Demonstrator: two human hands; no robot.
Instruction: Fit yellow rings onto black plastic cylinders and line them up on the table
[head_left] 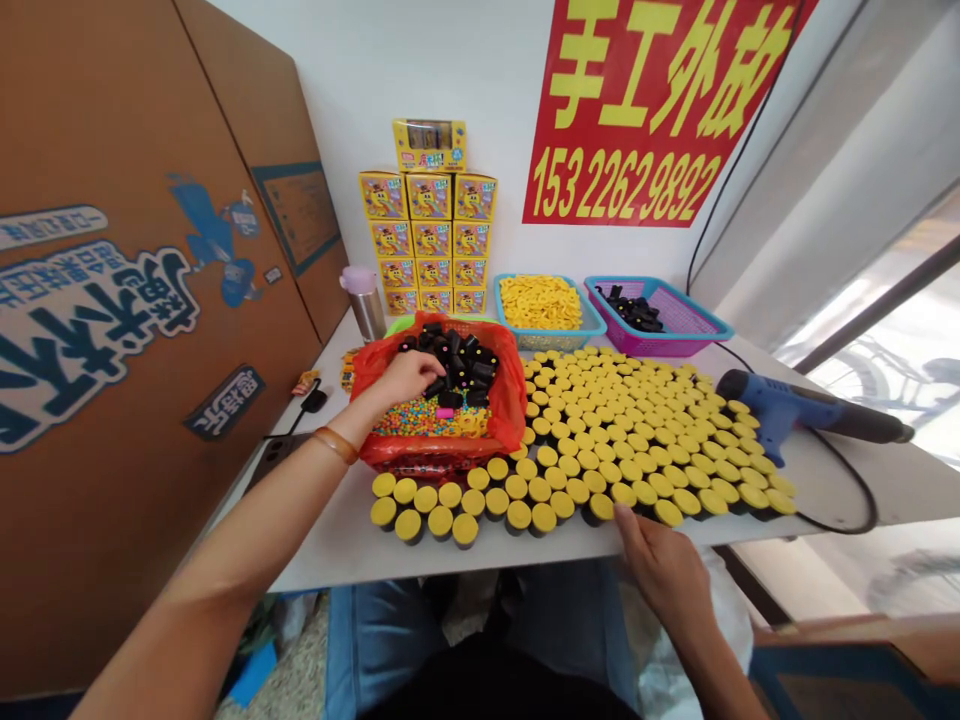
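My left hand [411, 378] reaches into a basket [427, 462] lined with a red plastic bag [510, 385]. Its fingers curl down among small black cups [480, 372], and the fingertips are partly hidden there. Below them in the basket lie many coloured beads [409, 420], some yellow pieces [471, 424] and one pink piece [445, 412]. At the table's front edge rests my right hand [664, 562], its thumb close to the front row of black cups with yellow lids [600, 506]. The other fingers of that hand are mostly hidden.
Behind the cups stand a blue basket of yellow pieces [541, 302] and a purple basket [686, 310] with black parts. A blue heat gun [795, 405] lies at the right. Stacked yellow boxes [431, 240] and a thermos [365, 305] are at the back; cardboard cartons [150, 300] stand left.
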